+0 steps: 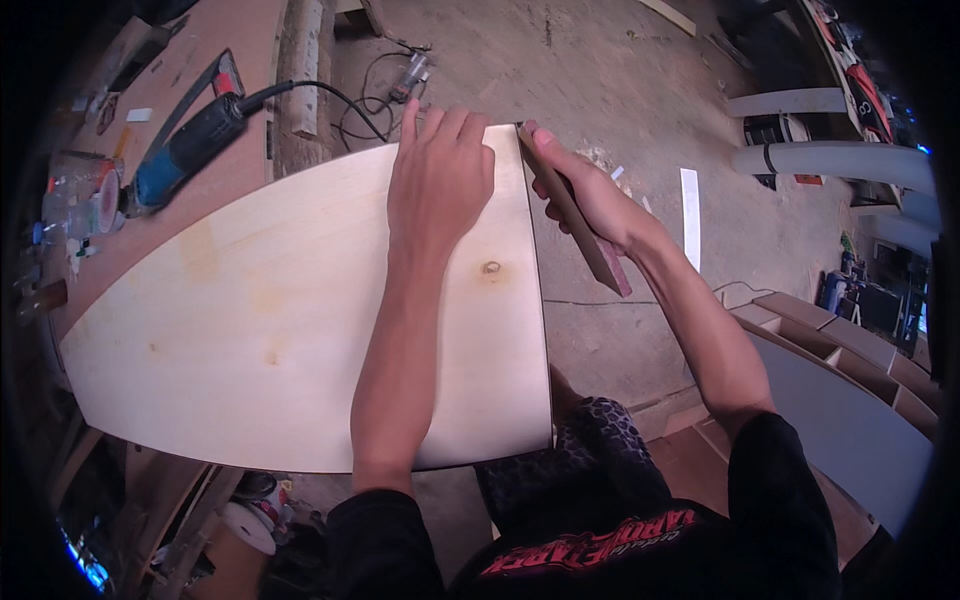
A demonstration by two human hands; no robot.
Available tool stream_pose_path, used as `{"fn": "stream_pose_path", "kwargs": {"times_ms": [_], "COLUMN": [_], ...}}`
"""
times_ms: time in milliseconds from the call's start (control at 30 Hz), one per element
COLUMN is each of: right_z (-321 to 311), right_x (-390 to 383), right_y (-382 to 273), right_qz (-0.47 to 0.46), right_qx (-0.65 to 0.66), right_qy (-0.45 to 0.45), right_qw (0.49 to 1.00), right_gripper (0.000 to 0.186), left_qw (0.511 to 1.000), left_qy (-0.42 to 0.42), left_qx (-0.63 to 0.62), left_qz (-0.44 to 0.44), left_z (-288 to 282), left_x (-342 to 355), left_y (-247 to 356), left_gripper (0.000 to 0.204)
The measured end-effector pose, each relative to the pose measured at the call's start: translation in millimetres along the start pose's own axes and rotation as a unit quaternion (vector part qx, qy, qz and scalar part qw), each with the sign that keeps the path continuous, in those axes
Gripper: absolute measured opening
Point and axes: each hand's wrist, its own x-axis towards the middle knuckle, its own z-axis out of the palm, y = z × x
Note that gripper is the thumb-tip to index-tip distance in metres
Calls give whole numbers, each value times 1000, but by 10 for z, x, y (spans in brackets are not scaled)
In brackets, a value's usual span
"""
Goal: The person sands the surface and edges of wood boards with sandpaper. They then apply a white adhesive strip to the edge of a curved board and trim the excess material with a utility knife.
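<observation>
A pale plywood board (250, 300) with a curved edge and a small knot spans the middle. My left hand (440, 170) lies across it, fingers bent over its far edge near the top right corner and closed on it. My right hand (585, 195) is wrapped round a long, narrow dark block with a reddish end (610, 270), held tilted beside the board's right edge, its upper end at that corner.
A workbench (205, 45) at left holds a blue power tool (190, 150) and clutter. Another small tool (410, 75) with a coiled cord is beyond the board. Shelving (830, 100) stands at upper right; a wooden cabinet (825, 380) with compartments is at lower right, above a concrete floor (580, 60).
</observation>
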Motion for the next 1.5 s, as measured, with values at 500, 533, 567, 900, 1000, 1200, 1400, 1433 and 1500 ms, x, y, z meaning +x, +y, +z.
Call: {"fn": "stream_pose_path", "kwargs": {"times_ms": [500,533,567,900,1000,1200,1400,1433,1500], "right_z": [88,90,100,263,268,336,428,435,462], "right_x": [-384,-384,-399,-617,-642,-799,-961,-995,-1067], "right_y": [339,348,366,608,649,738,877,900,949], "right_qz": [5,0,6,-13,-31,-43,-42,-45,-49], "right_qx": [-18,-13,-14,29,35,37,40,35,49], "right_qy": [-43,-46,-51,-58,-71,-70,-73,-71,-73], "right_qw": [999,999,999,998,996,996,996,996,995], "right_gripper": [69,69,70,66,76,81,80,80,81], "left_qw": [999,999,999,999,998,998,997,998,998], "left_qy": [21,10,0,15,9,-4,-11,18,53], "left_qx": [0,8,15,15,19,17,-11,-16,-19], "left_qz": [-40,-40,-48,-47,-56,-54,-75,-55,-37], "left_z": [83,83,83,129,136,78,7,9,13], "left_x": [44,56,50,46,66,78,49,54,55], "left_y": [89,82,84,75,83,127,229,240,253], "left_gripper": [34,39,44,44,44,45,43,41,40]}}
